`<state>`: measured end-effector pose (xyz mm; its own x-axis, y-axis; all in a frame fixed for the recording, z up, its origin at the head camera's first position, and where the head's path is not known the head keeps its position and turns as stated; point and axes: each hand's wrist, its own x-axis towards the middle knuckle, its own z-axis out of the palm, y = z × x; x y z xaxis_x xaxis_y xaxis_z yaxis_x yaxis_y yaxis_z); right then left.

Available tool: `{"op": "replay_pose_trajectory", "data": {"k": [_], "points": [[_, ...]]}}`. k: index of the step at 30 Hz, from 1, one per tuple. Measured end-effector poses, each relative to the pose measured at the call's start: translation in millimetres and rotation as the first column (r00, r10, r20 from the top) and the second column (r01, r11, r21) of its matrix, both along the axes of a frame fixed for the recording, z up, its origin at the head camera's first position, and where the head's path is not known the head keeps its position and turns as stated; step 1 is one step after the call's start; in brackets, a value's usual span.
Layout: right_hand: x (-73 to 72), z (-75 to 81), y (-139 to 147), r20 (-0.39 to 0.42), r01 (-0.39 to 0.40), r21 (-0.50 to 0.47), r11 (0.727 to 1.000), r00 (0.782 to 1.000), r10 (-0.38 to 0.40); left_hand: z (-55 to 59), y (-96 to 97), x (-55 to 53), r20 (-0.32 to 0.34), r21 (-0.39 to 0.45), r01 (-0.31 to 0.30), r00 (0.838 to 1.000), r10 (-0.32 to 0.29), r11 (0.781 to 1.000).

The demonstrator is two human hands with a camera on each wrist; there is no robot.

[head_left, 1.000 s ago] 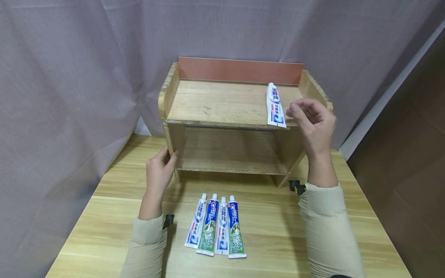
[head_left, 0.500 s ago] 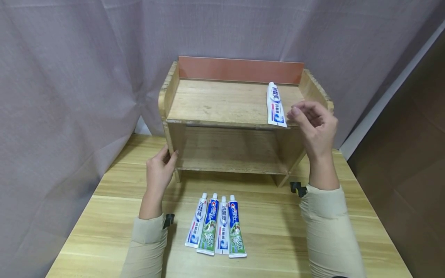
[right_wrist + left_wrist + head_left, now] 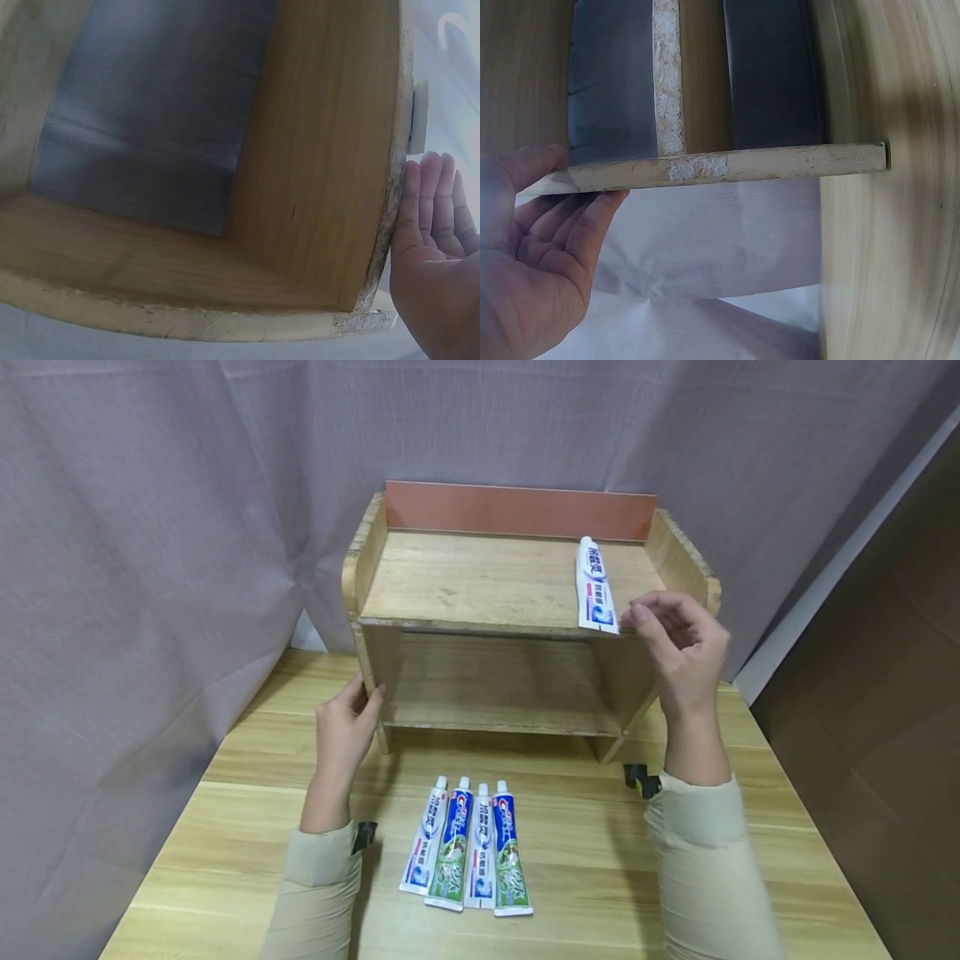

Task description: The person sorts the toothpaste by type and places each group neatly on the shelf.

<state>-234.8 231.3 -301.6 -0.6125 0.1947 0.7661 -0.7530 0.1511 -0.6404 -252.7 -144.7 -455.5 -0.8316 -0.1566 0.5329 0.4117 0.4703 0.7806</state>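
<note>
A two-tier wooden shelf (image 3: 465, 581) stands on the table. My left hand (image 3: 345, 731) grips the front edge of its left side panel (image 3: 780, 163), thumb on one face and fingers on the other. On the top board, toward the right, lies a white toothpaste tube (image 3: 595, 589), cap to the back, its flat end just over the front edge. Beside that end is my right hand (image 3: 684, 647), fingers loosely bent and holding nothing. In the right wrist view, the fingers (image 3: 442, 199) extend alongside the board's edge; part of the tube's end (image 3: 421, 116) shows past them.
On the table (image 3: 585, 877) in front of the shelf, several toothpaste tubes lie side by side, white ones (image 3: 482, 852) alternating with blue-green ones (image 3: 510, 860). Grey curtain (image 3: 487, 427) hangs behind. A reddish strip (image 3: 517, 512) closes the shelf's back.
My right hand has moved slightly down and toward me beside the tube's end. The toothpaste tube on the shelf and my left hand have stayed in place.
</note>
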Motion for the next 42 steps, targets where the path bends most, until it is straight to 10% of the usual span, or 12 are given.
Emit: {"op": "replay_pose_trajectory", "data": {"k": [42], "points": [[21.3, -45.0, -7, 0.050, -0.085, -0.055, 0.995, 0.995, 0.088, 1.2, -0.7, 0.6, 0.005, -0.018, -0.013, 1.000, 0.013, 1.000]]}}
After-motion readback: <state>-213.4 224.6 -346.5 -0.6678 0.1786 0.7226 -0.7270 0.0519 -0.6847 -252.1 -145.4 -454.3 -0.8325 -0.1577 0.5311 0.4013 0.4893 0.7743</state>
